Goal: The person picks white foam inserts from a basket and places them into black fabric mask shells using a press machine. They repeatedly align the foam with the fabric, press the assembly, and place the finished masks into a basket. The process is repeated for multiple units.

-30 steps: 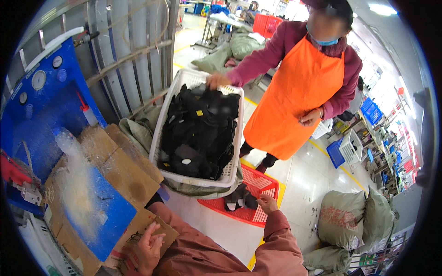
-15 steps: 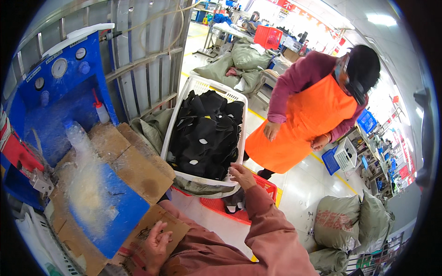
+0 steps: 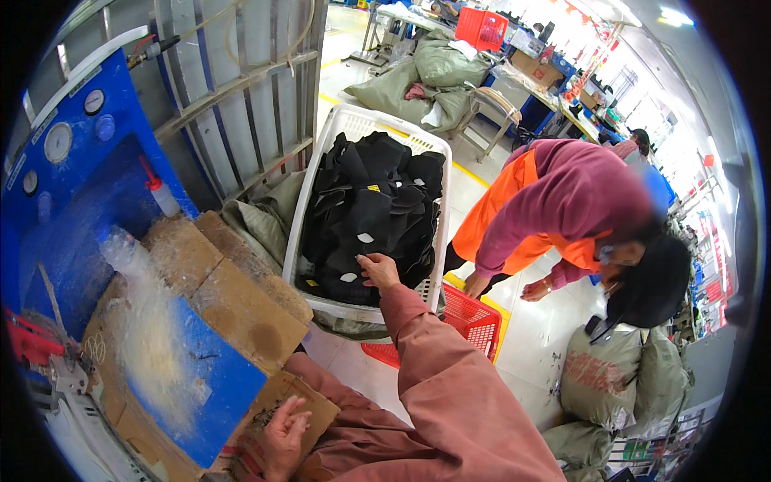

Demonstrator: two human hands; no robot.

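A white plastic basket [image 3: 440,265] holds a heap of black fabric-like cut pieces [image 3: 373,201], some with white oval patches. My right hand [image 3: 381,271] reaches over its near edge, fingertips at the pieces beside a white patch; its fingers look partly bent and apart, with nothing plainly held. My left hand [image 3: 285,434] rests low over a brown cardboard flap [image 3: 317,410], fingers loosely curled and apart, holding nothing. To its left lies a blue board [image 3: 213,353] smeared with a pale, crusty residue.
A blue machine with gauges [image 3: 59,143] stands left, with a red-tipped bottle [image 3: 163,193] and a clear plastic bottle [image 3: 124,249]. A co-worker in an orange apron [image 3: 490,201] bends over a red basket [image 3: 474,321], one hand at its rim. Stuffed sacks [image 3: 598,373] stand right.
My right hand has moved from the white basket's near rim in over the black pieces. The co-worker has bent down, a hand now at the red basket. My left hand stays by the cardboard.
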